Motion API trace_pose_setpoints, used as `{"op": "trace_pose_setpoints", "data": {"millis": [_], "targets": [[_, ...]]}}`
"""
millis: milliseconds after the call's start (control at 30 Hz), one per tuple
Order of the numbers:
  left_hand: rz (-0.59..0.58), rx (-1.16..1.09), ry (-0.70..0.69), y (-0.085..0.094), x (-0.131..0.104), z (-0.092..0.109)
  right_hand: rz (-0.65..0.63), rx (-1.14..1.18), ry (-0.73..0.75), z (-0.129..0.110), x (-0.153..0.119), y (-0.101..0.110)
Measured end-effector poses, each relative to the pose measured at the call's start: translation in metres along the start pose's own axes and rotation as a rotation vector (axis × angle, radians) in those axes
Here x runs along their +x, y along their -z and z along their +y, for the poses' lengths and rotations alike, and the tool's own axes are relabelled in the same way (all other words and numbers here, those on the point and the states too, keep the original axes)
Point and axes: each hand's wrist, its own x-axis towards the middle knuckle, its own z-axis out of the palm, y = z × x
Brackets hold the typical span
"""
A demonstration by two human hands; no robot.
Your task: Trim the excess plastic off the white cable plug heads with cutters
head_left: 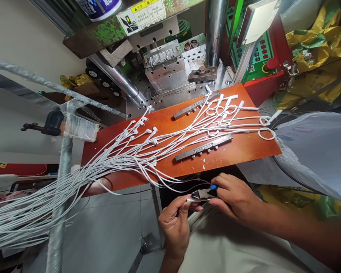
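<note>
Below the front edge of the orange-brown board, my left hand (176, 220) pinches a small white piece (191, 200), which looks like a cable end. My right hand (234, 197) is wrapped round a pair of cutting pliers (203, 194) with a blue handle. The jaws of the pliers point left and meet the white piece at my left fingertips. Whether they are closed on it I cannot tell. Behind my hands a bundle of white cables (122, 161) runs across the board, with white moulded plugs (154, 141) on several ends and looped ends at the right.
Two metal mould bars (204, 147) lie on the board (165, 121) among white scraps. Behind it stands a press with a metal mould block (166, 70) and steel columns. A red control box (268, 76) and a clear plastic bag (315, 148) are to the right; a wrapped pole (63, 182) stands left.
</note>
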Motion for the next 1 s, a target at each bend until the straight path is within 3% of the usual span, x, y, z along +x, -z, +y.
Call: {"op": "trace_pose_setpoints", "data": {"millis": [433, 733, 1000], "targets": [[0.088, 0.126, -0.067, 0.004, -0.002, -0.008, 0.001, -0.160, 0.076, -0.005, 0.006, 0.007], [0.091, 0.004, 0.056, 0.002, -0.004, -0.012, -0.020, -0.250, 0.067, -0.009, 0.007, 0.000], [0.081, -0.090, 0.144, -0.001, -0.003, -0.010, -0.026, -0.190, 0.082, -0.007, 0.006, -0.002]]}}
